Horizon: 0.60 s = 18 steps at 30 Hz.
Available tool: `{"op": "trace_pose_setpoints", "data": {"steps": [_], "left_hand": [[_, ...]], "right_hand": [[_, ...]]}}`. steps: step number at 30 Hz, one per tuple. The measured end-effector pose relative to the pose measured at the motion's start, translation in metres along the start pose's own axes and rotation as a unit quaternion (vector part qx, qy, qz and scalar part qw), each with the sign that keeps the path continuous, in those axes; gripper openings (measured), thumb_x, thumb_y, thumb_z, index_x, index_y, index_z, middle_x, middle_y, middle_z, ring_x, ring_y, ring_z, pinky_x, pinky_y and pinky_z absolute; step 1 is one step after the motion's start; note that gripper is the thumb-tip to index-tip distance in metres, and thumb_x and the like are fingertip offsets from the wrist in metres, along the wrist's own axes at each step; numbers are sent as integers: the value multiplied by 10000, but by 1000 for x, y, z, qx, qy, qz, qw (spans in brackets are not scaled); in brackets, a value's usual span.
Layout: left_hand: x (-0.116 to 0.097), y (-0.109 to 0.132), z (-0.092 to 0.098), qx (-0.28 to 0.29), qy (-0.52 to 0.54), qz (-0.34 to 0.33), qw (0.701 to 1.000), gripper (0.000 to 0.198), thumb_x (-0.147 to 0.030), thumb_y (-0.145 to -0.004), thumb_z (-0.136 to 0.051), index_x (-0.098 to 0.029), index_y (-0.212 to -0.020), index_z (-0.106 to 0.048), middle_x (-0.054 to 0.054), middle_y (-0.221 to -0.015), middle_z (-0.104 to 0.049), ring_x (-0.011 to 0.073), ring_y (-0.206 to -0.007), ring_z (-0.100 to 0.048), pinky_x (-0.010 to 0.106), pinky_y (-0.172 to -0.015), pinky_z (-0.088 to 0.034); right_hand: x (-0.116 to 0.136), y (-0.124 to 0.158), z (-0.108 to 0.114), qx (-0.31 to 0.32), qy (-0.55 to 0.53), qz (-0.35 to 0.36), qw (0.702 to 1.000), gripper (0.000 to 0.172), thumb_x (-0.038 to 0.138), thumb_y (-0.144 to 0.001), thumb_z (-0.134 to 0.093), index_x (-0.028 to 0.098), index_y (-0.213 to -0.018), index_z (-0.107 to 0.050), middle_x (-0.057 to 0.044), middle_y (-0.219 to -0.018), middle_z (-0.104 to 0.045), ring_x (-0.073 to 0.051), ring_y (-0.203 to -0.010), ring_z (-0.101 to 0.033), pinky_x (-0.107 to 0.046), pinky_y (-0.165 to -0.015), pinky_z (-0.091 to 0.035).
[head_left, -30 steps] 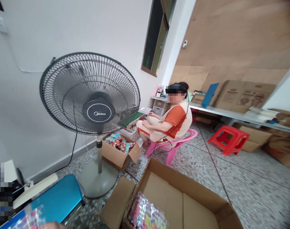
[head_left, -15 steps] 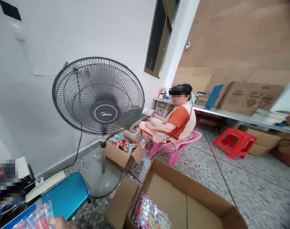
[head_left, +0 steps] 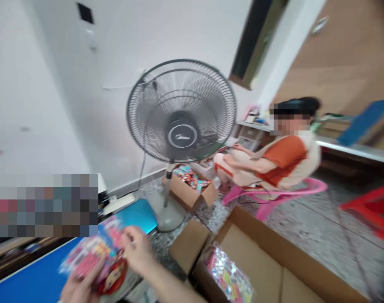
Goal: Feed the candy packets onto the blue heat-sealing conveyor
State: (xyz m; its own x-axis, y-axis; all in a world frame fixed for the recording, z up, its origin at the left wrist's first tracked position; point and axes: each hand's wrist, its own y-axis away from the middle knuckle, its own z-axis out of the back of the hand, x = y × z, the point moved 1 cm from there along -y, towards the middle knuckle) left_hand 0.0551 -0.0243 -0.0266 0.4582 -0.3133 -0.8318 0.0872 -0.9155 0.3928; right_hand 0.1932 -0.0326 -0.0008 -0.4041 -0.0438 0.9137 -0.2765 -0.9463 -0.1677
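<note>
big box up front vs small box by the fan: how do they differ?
The big box lies nearest the camera; the small box sits by the fan. The big box is mostly bare, one shiny packet bag in a corner; the small box is heaped with packets. Both are open brown cardboard on the floor.

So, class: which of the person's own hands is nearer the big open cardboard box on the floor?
Right. The right hand lies just left of the cardboard box; the left hand is farther left, under the packet.
</note>
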Motion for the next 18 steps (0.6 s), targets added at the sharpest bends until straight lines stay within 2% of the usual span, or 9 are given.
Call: {"op": "trace_pose_setpoints", "data": {"steps": [2,4,8,13,18], "left_hand": [[-5,0,2,-16,52,31,998,392,-132,-507,-805,-187,-865,-653,31,-816,-711,237,-701,-665,341,-597,-561],[-10,0,2,-33,74,11,997,401,-89,-513,-786,-186,-880,-655,21,-823,-718,203,-716,-671,299,-632,-562],[-12,-3,6,-50,86,-6,995,390,-81,-539,-772,-179,-894,-646,17,-819,-723,165,-710,-673,263,-660,-556],[-12,-4,16,-47,92,-9,995,397,-103,-523,-795,-168,-883,-641,22,-785,-723,164,-686,-672,259,-644,-551],[-15,-4,15,-24,96,-25,995,473,-145,-510,-816,-160,-949,-640,32,-771,-721,184,-702,-676,279,-656,-550]], "right_hand": [[-5,-17,3,-18,-9,0,1000,240,270,-836,-423,173,-904,-632,-42,-827,-672,-156,-760,-595,-243,-670,-442],[-14,-38,2,-26,19,-38,999,244,291,-832,-432,162,-915,-622,-34,-756,-661,-155,-684,-580,-246,-630,-428],[-28,-68,-11,-12,77,-85,993,231,288,-809,-474,179,-942,-627,-29,-785,-678,-159,-696,-594,-246,-645,-427],[-30,-80,-36,5,100,-91,991,230,246,-802,-476,181,-958,-631,-31,-760,-690,-162,-680,-615,-246,-640,-435],[-24,-86,-60,38,120,-79,989,219,220,-808,-472,181,-938,-644,-48,-758,-695,-181,-715,-629,-269,-688,-451]]}}
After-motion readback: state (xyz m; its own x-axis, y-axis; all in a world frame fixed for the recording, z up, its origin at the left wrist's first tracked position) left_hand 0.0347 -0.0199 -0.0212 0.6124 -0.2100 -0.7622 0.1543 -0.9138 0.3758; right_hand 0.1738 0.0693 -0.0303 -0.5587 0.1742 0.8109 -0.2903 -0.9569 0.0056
